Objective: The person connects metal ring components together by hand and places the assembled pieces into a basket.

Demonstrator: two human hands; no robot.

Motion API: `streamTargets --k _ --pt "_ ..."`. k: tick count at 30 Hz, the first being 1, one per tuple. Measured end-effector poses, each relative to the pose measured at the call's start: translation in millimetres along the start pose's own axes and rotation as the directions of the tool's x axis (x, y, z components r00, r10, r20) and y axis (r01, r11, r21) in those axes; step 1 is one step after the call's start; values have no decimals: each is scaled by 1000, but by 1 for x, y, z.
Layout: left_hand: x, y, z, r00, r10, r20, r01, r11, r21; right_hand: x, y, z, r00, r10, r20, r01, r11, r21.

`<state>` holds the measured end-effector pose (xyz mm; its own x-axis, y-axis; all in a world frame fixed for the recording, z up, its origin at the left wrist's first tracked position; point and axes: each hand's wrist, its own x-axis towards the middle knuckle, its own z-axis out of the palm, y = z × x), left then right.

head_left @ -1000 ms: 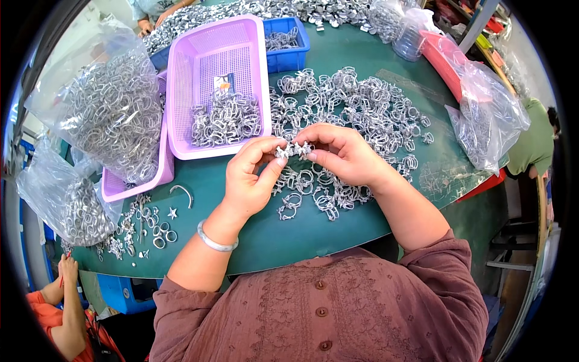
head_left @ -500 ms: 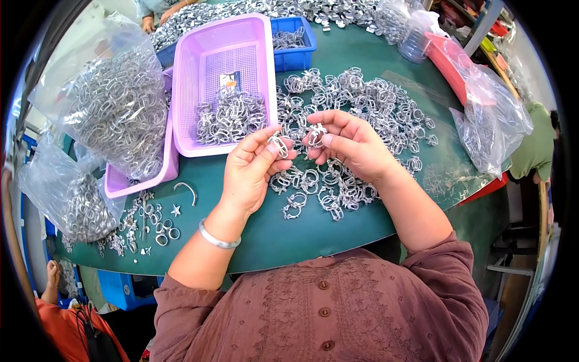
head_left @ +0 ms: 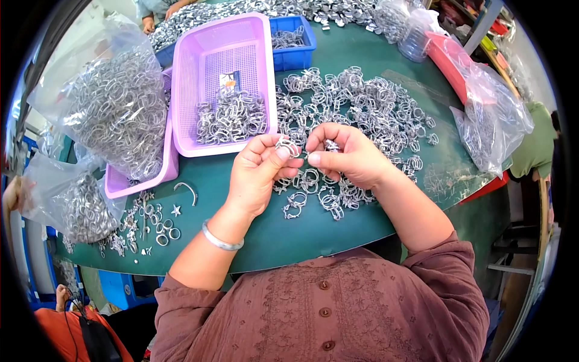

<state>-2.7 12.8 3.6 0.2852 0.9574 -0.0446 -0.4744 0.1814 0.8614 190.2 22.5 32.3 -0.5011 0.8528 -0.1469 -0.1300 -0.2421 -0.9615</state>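
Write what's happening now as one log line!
left hand: pinching silvery ring piece | right hand: curled around small silvery piece | near: purple basket, loose metal pieces, green table

Smooth dark-green table scuffed toward its right corner, dull-sheened silvery looped metal rings, smooth rectangular lilac plastic basket, glossy crinkled clear bulging plastic bag I see at the left edge.

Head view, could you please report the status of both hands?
Left hand pinching silver ring. Right hand curled around silver piece, partly hidden. Loose ring pile close beneath and beyond both hands.
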Motion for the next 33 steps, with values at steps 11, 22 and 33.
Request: streamTargets --k 11,22,33 --pt "-6 -6 7 994 107 25 -110 978 178 0 1 5 992 -118 -53 110 984 -137" --pt "-5 -2 3 998 14 53 -20 994 104 0 1 2 993 -66 -99 57 994 -93" --pt "0 -4 3 993 107 45 -110 992 69 3 5 2 711 -656 253 524 255 -813"
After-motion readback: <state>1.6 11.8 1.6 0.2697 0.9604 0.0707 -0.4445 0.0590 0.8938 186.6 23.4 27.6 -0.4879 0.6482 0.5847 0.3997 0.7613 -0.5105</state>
